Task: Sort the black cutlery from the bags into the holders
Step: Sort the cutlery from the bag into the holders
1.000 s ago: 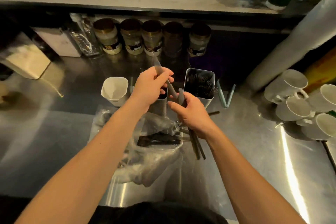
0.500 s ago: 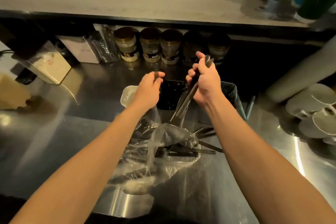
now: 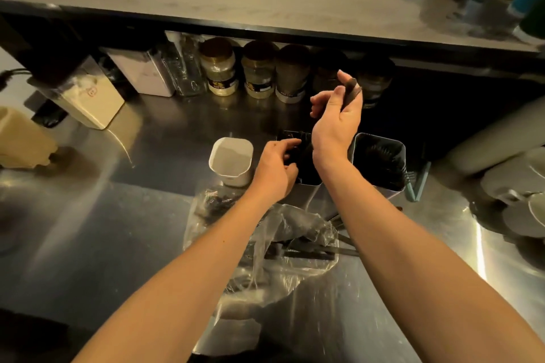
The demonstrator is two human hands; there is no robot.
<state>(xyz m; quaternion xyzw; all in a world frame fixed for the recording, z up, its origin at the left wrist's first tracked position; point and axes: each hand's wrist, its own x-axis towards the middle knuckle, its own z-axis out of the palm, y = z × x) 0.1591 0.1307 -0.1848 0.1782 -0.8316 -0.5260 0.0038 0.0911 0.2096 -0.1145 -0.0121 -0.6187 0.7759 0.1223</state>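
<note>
Three holders stand in a row on the steel counter: an empty white one [image 3: 232, 160], a middle one [image 3: 306, 177] with dark cutlery, and a right one [image 3: 380, 162] full of black forks. My right hand [image 3: 336, 118] is raised above the middle holder and grips a bundle of black cutlery [image 3: 351, 93] upright. My left hand [image 3: 277, 168] is at the middle holder's left rim with curled fingers; whether it holds anything cannot be told. A clear plastic bag [image 3: 265, 244] with black cutlery [image 3: 309, 250] lies in front of the holders.
Several jars [image 3: 259, 74] and clear containers [image 3: 141, 74] line the back under a raised shelf [image 3: 265, 3]. White cups [image 3: 519, 197] are stacked at the right. A beige box [image 3: 88, 100] sits at the left. Two green-handled utensils [image 3: 418, 183] lie beside the right holder.
My right hand has lifted its cutlery bundle higher and turned it upright over the middle holder. My left hand has dropped down to that holder's rim.
</note>
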